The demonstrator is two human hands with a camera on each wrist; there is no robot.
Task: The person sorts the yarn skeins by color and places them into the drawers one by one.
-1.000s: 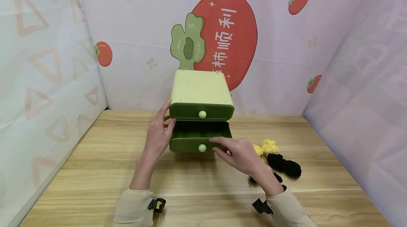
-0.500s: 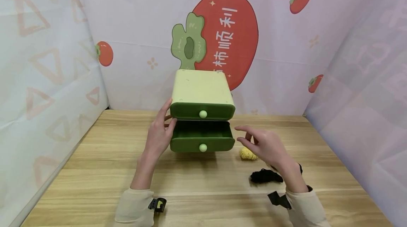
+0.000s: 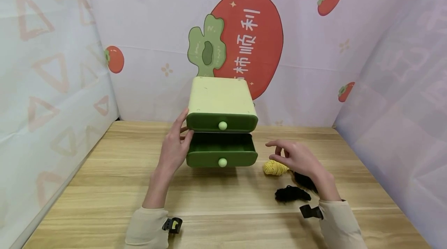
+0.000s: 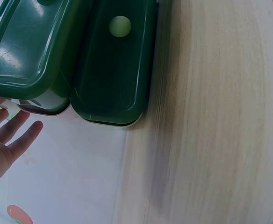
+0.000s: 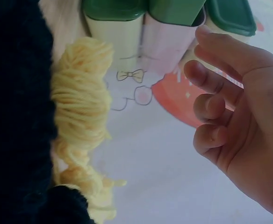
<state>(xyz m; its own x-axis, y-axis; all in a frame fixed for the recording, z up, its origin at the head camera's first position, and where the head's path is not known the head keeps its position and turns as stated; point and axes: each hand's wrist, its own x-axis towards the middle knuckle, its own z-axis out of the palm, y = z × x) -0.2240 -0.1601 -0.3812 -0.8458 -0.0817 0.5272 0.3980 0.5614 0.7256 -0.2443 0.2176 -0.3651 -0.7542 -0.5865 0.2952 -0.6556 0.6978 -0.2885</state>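
Observation:
A small cream drawer cabinet point(image 3: 222, 95) with dark green fronts and round pale knobs stands in the middle of the table. One drawer point(image 3: 222, 158) is pulled out below the shut top drawer point(image 3: 202, 122); the visible part of its inside is bare. A lower drawer point(image 4: 113, 70) shows in the left wrist view. My left hand point(image 3: 173, 143) rests against the cabinet's left side, fingers spread. Right of the cabinet, my right hand point(image 3: 300, 158) hovers with loosely bent fingers and nothing in it. Below it lie a yellow yarn skein point(image 3: 274, 168) and black yarn skeins point(image 3: 291, 193), partly hidden by my hand and forearm.
The wooden table point(image 3: 115, 187) runs between white printed cloth walls. A back cloth point(image 3: 146, 28) with red persimmon drawings hangs close behind the cabinet.
My right hand has left the front of the pulled-out drawer and moved right, over the yarn. My left hand stays at the cabinet's side.

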